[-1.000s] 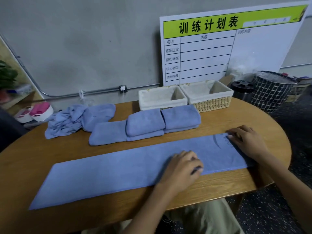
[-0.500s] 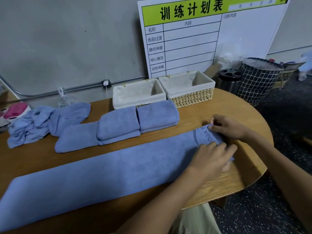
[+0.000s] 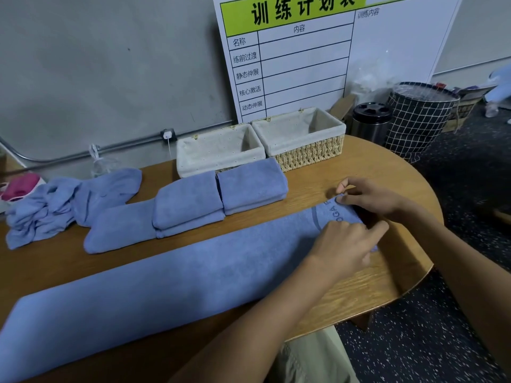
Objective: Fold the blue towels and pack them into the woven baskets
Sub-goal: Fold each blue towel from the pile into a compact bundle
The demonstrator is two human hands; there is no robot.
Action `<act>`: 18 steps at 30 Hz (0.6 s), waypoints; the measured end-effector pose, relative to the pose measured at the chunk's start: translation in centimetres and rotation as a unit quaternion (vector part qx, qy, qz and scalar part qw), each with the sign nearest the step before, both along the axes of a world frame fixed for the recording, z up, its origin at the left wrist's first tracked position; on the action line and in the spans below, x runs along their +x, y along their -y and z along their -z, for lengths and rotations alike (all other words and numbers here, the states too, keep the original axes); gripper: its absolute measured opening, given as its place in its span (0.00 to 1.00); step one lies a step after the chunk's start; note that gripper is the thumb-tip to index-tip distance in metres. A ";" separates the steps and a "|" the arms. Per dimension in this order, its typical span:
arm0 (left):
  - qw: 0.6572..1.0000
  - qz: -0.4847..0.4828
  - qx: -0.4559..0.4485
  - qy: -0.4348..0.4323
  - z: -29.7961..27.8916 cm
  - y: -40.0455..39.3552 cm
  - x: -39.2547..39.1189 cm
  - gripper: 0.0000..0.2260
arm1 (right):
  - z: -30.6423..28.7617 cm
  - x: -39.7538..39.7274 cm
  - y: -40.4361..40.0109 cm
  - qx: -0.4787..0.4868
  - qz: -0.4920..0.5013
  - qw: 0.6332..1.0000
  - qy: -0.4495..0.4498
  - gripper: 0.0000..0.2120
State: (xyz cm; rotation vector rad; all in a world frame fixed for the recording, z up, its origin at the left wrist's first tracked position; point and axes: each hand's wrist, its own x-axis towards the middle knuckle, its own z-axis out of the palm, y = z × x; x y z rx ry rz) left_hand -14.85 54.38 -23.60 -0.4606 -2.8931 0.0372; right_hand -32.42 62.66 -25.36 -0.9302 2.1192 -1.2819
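Observation:
A long blue towel lies folded lengthwise across the wooden table. My right hand pinches its far right corner, beside printed letters. My left hand grips the near right corner, fingers curled over the edge. Behind it rest folded blue towels: one stack, a second stack, and a flatter one. A crumpled heap of blue towels lies at the left. Two lined woven baskets, the left basket and the right basket, stand at the table's back with nothing inside.
A white board with a green header leans on the wall behind the baskets. On the floor to the right stand a checked laundry bin and a dark metal bin. A pink-and-white object sits at the far left.
My left hand slid right along the towel to its right end and took hold of the near corner. My right hand changed from pressing flat to pinching the far corner. The view shifted right.

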 end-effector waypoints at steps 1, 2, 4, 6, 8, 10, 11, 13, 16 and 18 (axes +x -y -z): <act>1.000 0.001 0.006 0.002 -0.1 0.0 -0.1 0.21 | -0.1 0.0 0.0 0.001 0.002 1.000 0.002 0.06; 1.000 0.002 0.013 0.000 -0.1 0.1 -0.2 0.22 | -0.1 0.0 0.1 0.003 0.003 1.000 0.002 0.05; 0.999 -0.003 0.038 -0.004 -0.1 0.3 -0.5 0.23 | -0.3 -0.1 0.1 0.009 -0.001 1.000 0.005 0.05; 0.996 -0.006 0.087 -0.001 0.2 0.9 -0.6 0.23 | -0.3 -0.2 0.2 0.010 -0.002 1.000 0.015 0.06; 0.989 -0.009 0.147 0.004 0.7 1.8 -0.3 0.21 | -0.2 -0.1 0.3 0.012 0.000 1.000 0.011 0.06; 0.979 -0.014 0.202 0.014 1.4 2.5 0.0 0.19 | -0.3 -0.1 0.5 0.015 0.000 1.000 0.001 0.06; 0.973 -0.016 0.229 0.022 1.7 2.8 0.1 0.17 | -0.3 0.0 0.6 0.014 -0.002 1.000 0.001 0.06; 0.957 -0.031 0.284 0.042 2.0 3.3 0.1 0.13 | -0.6 0.2 0.9 0.013 -0.008 1.000 -0.001 0.05; 0.935 -0.063 0.344 0.049 2.3 3.3 0.2 0.11 | -1.2 0.3 1.2 0.026 -0.016 0.999 -0.013 0.06; 0.920 -0.088 0.380 0.037 2.3 3.2 0.3 0.09 | -1.4 0.2 1.3 0.038 -0.017 0.999 -0.012 0.07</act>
